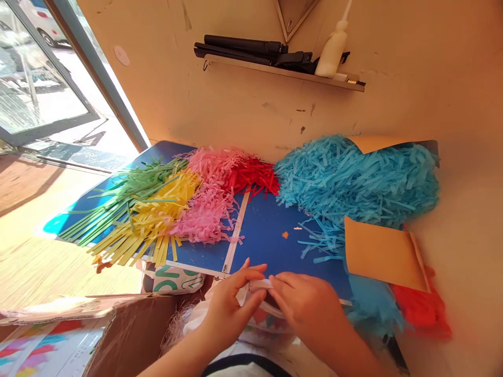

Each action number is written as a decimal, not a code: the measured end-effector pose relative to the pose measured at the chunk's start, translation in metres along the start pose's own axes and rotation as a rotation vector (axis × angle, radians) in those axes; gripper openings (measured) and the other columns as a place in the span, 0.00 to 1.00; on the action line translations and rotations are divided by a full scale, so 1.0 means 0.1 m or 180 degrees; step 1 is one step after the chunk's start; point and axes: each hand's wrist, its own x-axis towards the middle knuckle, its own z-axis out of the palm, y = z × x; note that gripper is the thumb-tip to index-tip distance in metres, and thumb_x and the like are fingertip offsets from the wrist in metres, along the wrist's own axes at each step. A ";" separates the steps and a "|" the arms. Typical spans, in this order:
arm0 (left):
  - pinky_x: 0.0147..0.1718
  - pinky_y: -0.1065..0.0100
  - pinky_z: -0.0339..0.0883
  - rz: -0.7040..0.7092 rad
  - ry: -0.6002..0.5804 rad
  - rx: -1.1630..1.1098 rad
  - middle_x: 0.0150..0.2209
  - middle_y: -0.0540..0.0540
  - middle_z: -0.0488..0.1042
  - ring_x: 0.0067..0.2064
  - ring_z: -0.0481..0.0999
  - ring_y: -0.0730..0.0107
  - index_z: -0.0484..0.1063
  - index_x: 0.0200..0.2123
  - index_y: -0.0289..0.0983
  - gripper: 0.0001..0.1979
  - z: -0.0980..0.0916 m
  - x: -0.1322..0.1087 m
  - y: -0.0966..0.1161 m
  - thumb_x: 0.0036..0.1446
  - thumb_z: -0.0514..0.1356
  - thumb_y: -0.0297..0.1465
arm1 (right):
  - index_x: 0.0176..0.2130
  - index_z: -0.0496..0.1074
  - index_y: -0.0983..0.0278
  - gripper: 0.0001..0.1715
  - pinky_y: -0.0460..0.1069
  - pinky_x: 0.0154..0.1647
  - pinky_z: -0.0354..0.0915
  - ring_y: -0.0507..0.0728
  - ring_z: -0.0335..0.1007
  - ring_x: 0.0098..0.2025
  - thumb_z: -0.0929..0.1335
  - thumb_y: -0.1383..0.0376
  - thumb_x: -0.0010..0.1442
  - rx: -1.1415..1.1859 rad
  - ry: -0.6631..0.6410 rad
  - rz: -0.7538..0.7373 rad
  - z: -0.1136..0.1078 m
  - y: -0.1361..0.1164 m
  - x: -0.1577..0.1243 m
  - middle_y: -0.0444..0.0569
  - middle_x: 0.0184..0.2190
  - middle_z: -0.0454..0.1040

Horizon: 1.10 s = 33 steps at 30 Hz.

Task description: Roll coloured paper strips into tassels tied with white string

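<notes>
We are viewing the left hand [234,301], which is curving its partly open fingers around a small, narrow white strip [260,284]; we cannot tell whether it is gripping. The right hand [308,301] is pinching the strip's right end, fingers nearly closed, beside the near edge of a blue, pale-edged table [267,230].

Matt, rough and smooth side by side

The frilly light-blue paper fringe [361,178] and loose yellow paper strips [161,209] look matt. The folded orange-tan card [383,254] is smooth and matt. The smooth deep-blue tabletop [271,241] has pale metal-looking trim [237,230]. The brown cardboard box [137,330] is rough-edged; the cream squeeze bottle [332,52] looks plastic. The small pale strip [259,285] seems smooth, its material unclear.
</notes>
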 end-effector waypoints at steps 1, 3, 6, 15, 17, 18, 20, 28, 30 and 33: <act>0.59 0.50 0.66 0.0119 0.0051 0.0076 0.48 0.42 0.81 0.52 0.79 0.57 0.75 0.44 0.39 0.09 0.02 0.00 -0.02 0.60 0.61 0.31 | 0.36 0.75 0.64 0.19 0.50 0.28 0.59 0.57 0.74 0.29 0.58 0.67 0.71 0.0020 -0.0009 -0.0059 0.00 -0.01 0.00 0.52 0.30 0.78; 0.52 0.59 0.74 0.0516 0.0082 0.0284 0.44 0.44 0.82 0.48 0.81 0.61 0.75 0.44 0.40 0.09 0.03 0.01 -0.08 0.62 0.60 0.31 | 0.35 0.76 0.63 0.19 0.50 0.30 0.60 0.57 0.73 0.30 0.59 0.66 0.71 0.0163 -0.0071 -0.0075 -0.02 0.01 -0.02 0.51 0.31 0.78; 0.41 0.71 0.76 0.1187 0.0087 0.0670 0.39 0.46 0.83 0.41 0.82 0.69 0.76 0.44 0.40 0.09 0.01 0.04 -0.16 0.66 0.55 0.30 | 0.42 0.78 0.60 0.12 0.50 0.35 0.64 0.57 0.76 0.36 0.65 0.61 0.68 0.0572 -0.0256 0.0215 -0.10 0.16 -0.10 0.48 0.37 0.80; 0.54 0.48 0.60 0.1856 -0.0829 0.2924 0.27 0.45 0.78 0.34 0.76 0.59 0.77 0.45 0.38 0.28 -0.03 0.34 0.18 0.61 0.52 0.54 | 0.37 0.80 0.57 0.08 0.47 0.34 0.63 0.54 0.74 0.34 0.69 0.64 0.62 0.0943 -0.0275 0.0795 -0.17 0.27 -0.13 0.44 0.32 0.79; 0.50 0.49 0.62 0.2045 -0.1365 0.3249 0.26 0.43 0.78 0.29 0.76 0.59 0.76 0.46 0.34 0.37 0.00 0.39 0.25 0.56 0.51 0.60 | 0.33 0.79 0.57 0.07 0.46 0.34 0.62 0.54 0.72 0.33 0.69 0.65 0.61 0.1009 -0.0267 0.0817 -0.16 0.24 -0.13 0.42 0.29 0.78; 0.48 0.50 0.63 0.2161 -0.1594 0.3373 0.26 0.43 0.78 0.27 0.75 0.60 0.76 0.45 0.33 0.37 0.02 0.41 0.25 0.55 0.51 0.61 | 0.33 0.79 0.57 0.05 0.46 0.35 0.62 0.54 0.72 0.33 0.70 0.65 0.59 0.1117 -0.0255 0.0864 -0.16 0.24 -0.15 0.42 0.29 0.78; 0.44 0.52 0.65 0.2353 -0.1813 0.3539 0.24 0.45 0.76 0.23 0.74 0.63 0.76 0.37 0.33 0.29 0.02 0.43 0.23 0.59 0.54 0.55 | 0.37 0.80 0.56 0.06 0.46 0.35 0.63 0.54 0.73 0.35 0.73 0.64 0.56 0.1530 -0.0206 0.1079 -0.13 0.27 -0.21 0.41 0.33 0.79; 0.27 0.58 0.68 0.2730 -0.1789 0.3930 0.23 0.43 0.76 0.22 0.75 0.58 0.72 0.52 0.25 0.30 0.15 0.50 0.30 0.60 0.60 0.46 | 0.35 0.81 0.59 0.06 0.45 0.32 0.62 0.52 0.70 0.31 0.71 0.63 0.59 0.2506 0.0361 0.1697 -0.03 0.30 -0.40 0.41 0.29 0.78; 0.21 0.63 0.64 0.2717 -0.1880 0.3980 0.23 0.46 0.75 0.21 0.74 0.60 0.70 0.55 0.26 0.30 0.20 0.51 0.31 0.58 0.63 0.44 | 0.35 0.79 0.60 0.06 0.45 0.34 0.63 0.53 0.70 0.32 0.73 0.61 0.56 0.2773 0.0568 0.1846 0.06 0.26 -0.45 0.41 0.30 0.78; 0.20 0.65 0.63 0.2769 -0.1802 0.4014 0.22 0.49 0.74 0.20 0.73 0.63 0.69 0.56 0.30 0.26 0.19 0.55 0.24 0.61 0.62 0.40 | 0.40 0.76 0.62 0.22 0.47 0.39 0.67 0.56 0.73 0.37 0.79 0.56 0.46 0.3465 0.1105 0.2235 0.31 0.20 -0.54 0.44 0.34 0.79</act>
